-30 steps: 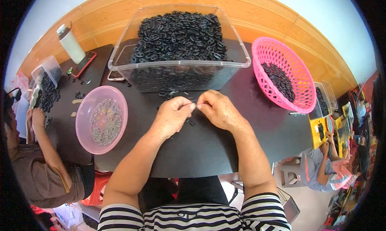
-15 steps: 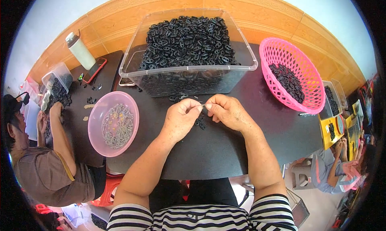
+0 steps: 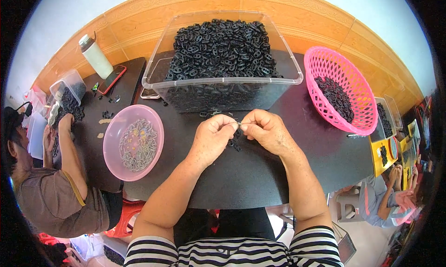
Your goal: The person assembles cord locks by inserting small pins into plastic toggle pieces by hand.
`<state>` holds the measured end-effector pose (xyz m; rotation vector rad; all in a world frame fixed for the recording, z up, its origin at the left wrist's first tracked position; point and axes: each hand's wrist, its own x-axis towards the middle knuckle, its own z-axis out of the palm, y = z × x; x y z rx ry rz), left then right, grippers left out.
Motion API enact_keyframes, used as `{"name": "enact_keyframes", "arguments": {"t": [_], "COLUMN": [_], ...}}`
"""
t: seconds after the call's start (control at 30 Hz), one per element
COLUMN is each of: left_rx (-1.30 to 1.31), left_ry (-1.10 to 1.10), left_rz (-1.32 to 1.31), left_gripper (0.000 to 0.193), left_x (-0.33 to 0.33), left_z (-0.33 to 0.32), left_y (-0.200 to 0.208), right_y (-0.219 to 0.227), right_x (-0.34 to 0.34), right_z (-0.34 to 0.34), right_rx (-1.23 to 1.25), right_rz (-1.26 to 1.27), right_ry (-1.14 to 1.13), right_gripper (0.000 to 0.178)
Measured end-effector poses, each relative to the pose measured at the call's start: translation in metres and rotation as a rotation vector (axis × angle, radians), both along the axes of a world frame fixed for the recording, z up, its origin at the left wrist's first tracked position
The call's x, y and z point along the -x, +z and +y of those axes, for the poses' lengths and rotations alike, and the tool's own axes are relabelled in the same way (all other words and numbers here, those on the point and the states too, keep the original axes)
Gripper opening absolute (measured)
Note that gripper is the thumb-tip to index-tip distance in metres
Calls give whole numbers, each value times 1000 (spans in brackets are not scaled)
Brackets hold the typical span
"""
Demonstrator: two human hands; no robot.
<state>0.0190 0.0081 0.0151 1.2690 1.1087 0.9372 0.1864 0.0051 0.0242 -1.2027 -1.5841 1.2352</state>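
Observation:
My left hand and my right hand meet over the dark table, thumbs and forefingers pinched together. Between the fingertips is a small part, partly metallic-looking, too small and covered to name. Under and just behind my hands lie several loose black pieces. Beyond them stands a large clear plastic bin heaped with small black plastic pieces that have oval holes. To my left, a pink bowl holds many small grey pieces. At the right, a bright pink basket contains more black pieces.
A bottle and a red-edged phone are at the back left. A person handles black pieces beside a tipped clear container. Other people sit at the far right near a yellow tray. The table's curved front edge is close to me.
The view has shifted slightly, so the table things sit a little farther right. Both hands stay pinched together at nearly the same place, with small finger movement.

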Motion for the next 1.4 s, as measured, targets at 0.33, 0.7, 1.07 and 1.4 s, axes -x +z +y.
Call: {"name": "enact_keyframes", "arguments": {"t": [0.33, 0.7, 1.07, 1.4], "left_rx": [-11, -683, -328, -269], "left_ry": [-21, 74, 42, -18], "left_rz": [-9, 441, 169, 218], "left_gripper": [11, 9, 4, 10], "left_x": [0, -8, -6, 1], "left_z": [2, -2, -3, 3], "left_y": [-9, -10, -5, -8], "right_y": [-3, 4, 6, 0], "right_x": [0, 1, -1, -2], "right_z": [-1, -5, -4, -4], "right_rx": [-23, -308, 27, -383], "right_rz": [-29, -370, -149, -368], "right_ry": [6, -69, -47, 38], "right_gripper": [5, 10, 12, 13]}}
